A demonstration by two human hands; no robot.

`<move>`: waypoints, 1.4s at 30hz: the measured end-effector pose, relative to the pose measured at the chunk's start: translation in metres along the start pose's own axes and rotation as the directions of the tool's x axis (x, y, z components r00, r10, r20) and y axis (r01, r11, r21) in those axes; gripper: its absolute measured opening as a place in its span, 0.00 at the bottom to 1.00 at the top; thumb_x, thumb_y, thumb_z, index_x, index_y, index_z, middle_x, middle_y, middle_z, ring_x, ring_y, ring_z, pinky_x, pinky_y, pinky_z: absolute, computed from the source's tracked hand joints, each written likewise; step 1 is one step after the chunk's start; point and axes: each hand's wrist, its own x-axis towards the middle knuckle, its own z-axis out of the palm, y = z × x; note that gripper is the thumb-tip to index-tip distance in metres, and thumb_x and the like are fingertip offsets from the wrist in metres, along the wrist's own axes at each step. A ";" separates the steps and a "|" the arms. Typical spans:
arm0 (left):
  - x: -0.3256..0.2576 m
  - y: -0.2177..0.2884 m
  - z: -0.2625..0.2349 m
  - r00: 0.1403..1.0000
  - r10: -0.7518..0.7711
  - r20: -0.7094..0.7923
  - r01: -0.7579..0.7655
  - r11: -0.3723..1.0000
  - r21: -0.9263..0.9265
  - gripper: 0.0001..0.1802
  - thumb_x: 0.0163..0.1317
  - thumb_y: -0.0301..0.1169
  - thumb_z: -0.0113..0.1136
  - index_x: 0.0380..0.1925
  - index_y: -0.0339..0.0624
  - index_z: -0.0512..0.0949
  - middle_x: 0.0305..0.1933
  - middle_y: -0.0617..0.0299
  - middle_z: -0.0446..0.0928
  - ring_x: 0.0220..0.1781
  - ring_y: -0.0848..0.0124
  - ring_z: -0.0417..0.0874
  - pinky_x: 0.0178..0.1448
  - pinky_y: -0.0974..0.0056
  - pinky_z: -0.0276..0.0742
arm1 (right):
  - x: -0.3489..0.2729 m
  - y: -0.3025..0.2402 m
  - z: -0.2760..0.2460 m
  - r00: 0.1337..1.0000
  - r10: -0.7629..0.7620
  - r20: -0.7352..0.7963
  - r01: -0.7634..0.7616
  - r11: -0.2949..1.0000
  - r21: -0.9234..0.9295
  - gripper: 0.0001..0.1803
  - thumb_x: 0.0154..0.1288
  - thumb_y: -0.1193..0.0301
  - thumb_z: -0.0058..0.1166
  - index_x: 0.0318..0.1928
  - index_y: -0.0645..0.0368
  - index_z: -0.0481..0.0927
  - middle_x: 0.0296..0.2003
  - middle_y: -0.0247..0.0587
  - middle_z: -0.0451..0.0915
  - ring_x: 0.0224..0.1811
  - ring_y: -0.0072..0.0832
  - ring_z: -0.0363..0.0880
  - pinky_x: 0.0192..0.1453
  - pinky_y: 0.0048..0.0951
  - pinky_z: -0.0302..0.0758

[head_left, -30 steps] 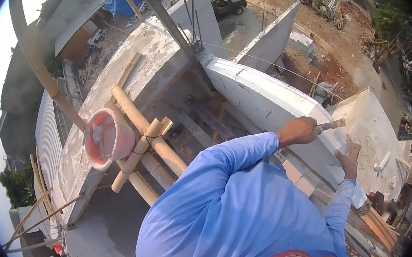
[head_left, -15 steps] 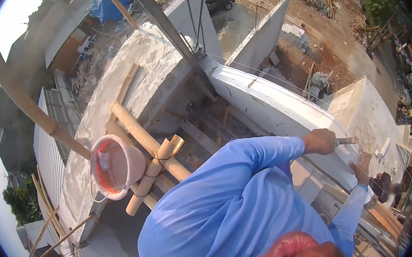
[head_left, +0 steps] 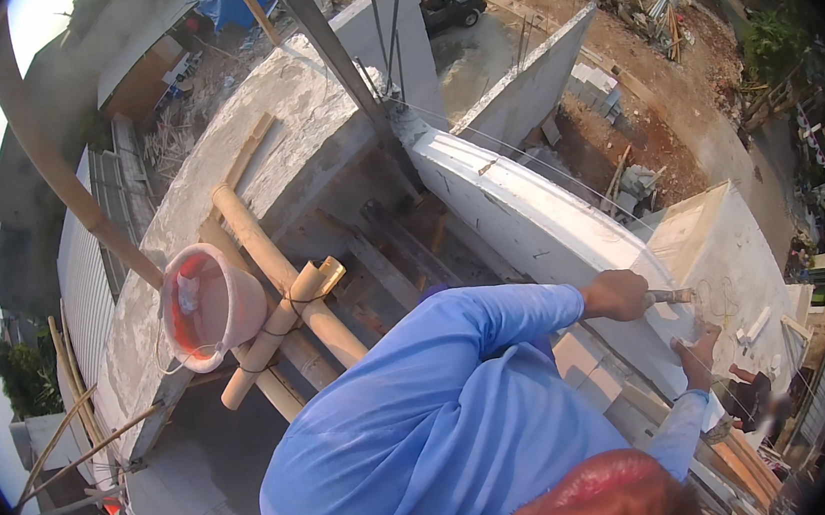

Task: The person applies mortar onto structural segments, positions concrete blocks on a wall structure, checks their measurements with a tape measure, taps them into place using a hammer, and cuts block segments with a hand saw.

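Observation:
My left hand point(head_left: 616, 294) is closed around a short tool point(head_left: 672, 297) with a grey collar and a tan-brown end, like a paintbrush. The tool's end is over the near end of a white-topped wall point(head_left: 571, 231). Just below it, my right hand point(head_left: 697, 360) reaches up at the same wall end, thumb and fingers apart. I see nothing held in it, though part of the palm is hidden. Far to the left, a pinkish bucket point(head_left: 249, 310), streaked orange inside, holds a pale mix and sits by lashed bamboo poles point(head_left: 269, 234).
A thin string point(head_left: 544, 165) runs along the wall. A steel column point(head_left: 336, 59) rises at the wall's far end. Beneath the bamboo is a deep drop with planks point(head_left: 384, 271). A pale block wall point(head_left: 722, 235) stands right; a dark vehicle point(head_left: 451, 5) is parked below.
The view has turned slightly, shifting the bucket and bamboo up and left in the picture. Both hands stay at the wall end; my right thumb and fingers look a little closer together.

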 end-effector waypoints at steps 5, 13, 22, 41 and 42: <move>-0.006 0.004 0.003 0.997 -0.011 -0.078 0.009 1.000 -0.028 0.25 0.66 0.46 0.45 0.42 0.33 0.78 0.41 0.41 0.79 0.45 0.47 0.80 0.51 0.50 0.73 | -0.003 -0.010 -0.002 0.995 -0.088 0.038 0.086 0.994 0.069 0.47 0.39 0.70 0.68 0.65 0.50 0.65 0.56 0.47 0.63 0.61 0.42 0.65 0.64 0.38 0.65; -0.002 0.008 0.001 0.999 -0.012 -0.045 0.012 1.000 0.003 0.24 0.65 0.45 0.45 0.42 0.33 0.78 0.41 0.41 0.79 0.45 0.47 0.80 0.51 0.50 0.74 | 0.005 0.006 0.003 0.993 -0.112 0.037 0.106 0.986 0.131 0.47 0.38 0.68 0.68 0.65 0.52 0.65 0.56 0.48 0.63 0.62 0.41 0.63 0.64 0.37 0.63; 0.007 -0.002 -0.004 0.993 0.117 -0.023 -0.114 0.987 0.110 0.23 0.61 0.43 0.47 0.40 0.34 0.80 0.40 0.41 0.80 0.44 0.46 0.81 0.50 0.50 0.74 | 0.009 0.009 0.003 0.994 -0.066 0.083 0.047 0.975 0.218 0.49 0.39 0.67 0.69 0.63 0.59 0.58 0.55 0.47 0.66 0.64 0.42 0.61 0.67 0.38 0.59; -0.355 -0.391 -0.260 0.287 -0.665 -0.690 0.678 0.649 -0.344 0.20 0.48 0.37 0.56 0.36 0.31 0.81 0.36 0.39 0.79 0.41 0.46 0.81 0.46 0.53 0.75 | -0.085 0.024 0.134 0.949 0.026 -0.313 -0.135 0.934 -0.331 0.26 0.50 0.64 0.64 0.46 0.70 0.78 0.40 0.60 0.79 0.43 0.50 0.79 0.49 0.46 0.74; -0.356 -0.426 -0.269 0.206 -0.661 -0.722 0.710 0.609 -0.354 0.19 0.49 0.35 0.55 0.36 0.30 0.80 0.37 0.37 0.79 0.43 0.45 0.81 0.48 0.52 0.75 | -0.084 0.016 0.143 0.975 0.039 -0.219 -0.103 0.953 -0.285 0.26 0.49 0.65 0.64 0.47 0.70 0.78 0.40 0.60 0.79 0.44 0.49 0.79 0.49 0.45 0.74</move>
